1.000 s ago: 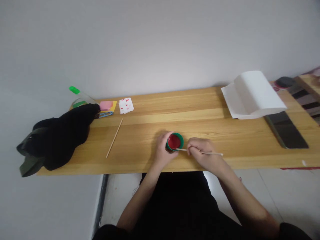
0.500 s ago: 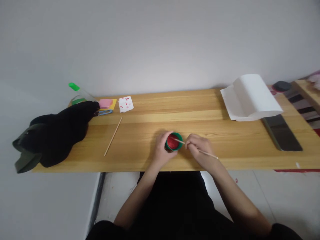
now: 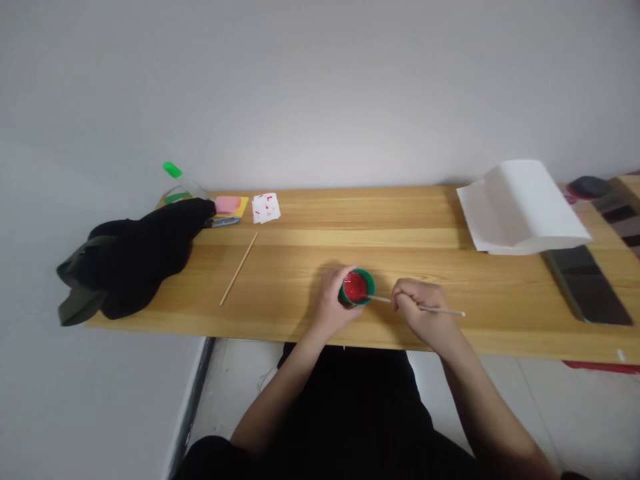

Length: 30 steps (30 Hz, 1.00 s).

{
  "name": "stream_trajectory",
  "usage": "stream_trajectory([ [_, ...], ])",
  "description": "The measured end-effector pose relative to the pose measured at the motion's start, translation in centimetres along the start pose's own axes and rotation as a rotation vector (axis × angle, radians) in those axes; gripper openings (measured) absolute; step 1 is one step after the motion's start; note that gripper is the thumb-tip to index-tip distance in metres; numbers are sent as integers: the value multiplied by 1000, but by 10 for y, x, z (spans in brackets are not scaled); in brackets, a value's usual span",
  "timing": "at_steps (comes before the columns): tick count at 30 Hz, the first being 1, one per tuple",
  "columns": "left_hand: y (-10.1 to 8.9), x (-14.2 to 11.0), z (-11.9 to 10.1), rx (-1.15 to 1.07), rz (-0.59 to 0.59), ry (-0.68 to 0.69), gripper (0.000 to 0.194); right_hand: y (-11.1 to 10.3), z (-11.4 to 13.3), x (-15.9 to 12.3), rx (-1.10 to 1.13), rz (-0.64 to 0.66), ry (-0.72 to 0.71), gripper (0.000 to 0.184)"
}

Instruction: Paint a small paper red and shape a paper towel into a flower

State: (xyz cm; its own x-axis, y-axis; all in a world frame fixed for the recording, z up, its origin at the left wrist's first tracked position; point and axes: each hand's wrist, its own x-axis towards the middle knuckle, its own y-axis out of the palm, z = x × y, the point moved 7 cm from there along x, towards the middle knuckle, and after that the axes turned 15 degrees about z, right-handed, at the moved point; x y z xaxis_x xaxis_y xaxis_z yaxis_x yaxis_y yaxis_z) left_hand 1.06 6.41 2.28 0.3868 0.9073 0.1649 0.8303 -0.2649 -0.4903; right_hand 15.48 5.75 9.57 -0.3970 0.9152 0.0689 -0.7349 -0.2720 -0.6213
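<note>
A small green cup [image 3: 371,283] with glossy red, paint-like stuff [image 3: 356,285] in it stands on the wooden table [image 3: 300,313]. My left hand [image 3: 334,303] is wrapped round the cup's left and near side. In my right hand [image 3: 423,308], a thin wooden stick [image 3: 445,311] is gripped near its middle. The stick lies almost level, its far end over the cup's right rim and dipped at the edge of the red stuff. A second wooden stick [image 3: 239,269] rests on the table left of the cup, apart from both hands.
A black cloth item [image 3: 150,257] covers the table's left end. Behind it lie a blue-handled cutter [image 3: 225,222], pink sticky notes [image 3: 228,204] and red-marked white paper squares [image 3: 266,208]. White paper [image 3: 525,207] partly covers a dark phone [image 3: 590,283] at right.
The stick has swung from the middle of the red stuff to the cup's right side and lies flatter. My right hand has moved right. The whole view has shifted slightly.
</note>
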Motion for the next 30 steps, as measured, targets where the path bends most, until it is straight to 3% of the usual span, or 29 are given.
stream_trajectory([
  [12,0,0,0,-16,8,-11,67,-2,-5,3,3,-28,107,22],
  [30,1,0,-1,6,1,12,68,-2,-3,-3,-12,5,58,23],
])
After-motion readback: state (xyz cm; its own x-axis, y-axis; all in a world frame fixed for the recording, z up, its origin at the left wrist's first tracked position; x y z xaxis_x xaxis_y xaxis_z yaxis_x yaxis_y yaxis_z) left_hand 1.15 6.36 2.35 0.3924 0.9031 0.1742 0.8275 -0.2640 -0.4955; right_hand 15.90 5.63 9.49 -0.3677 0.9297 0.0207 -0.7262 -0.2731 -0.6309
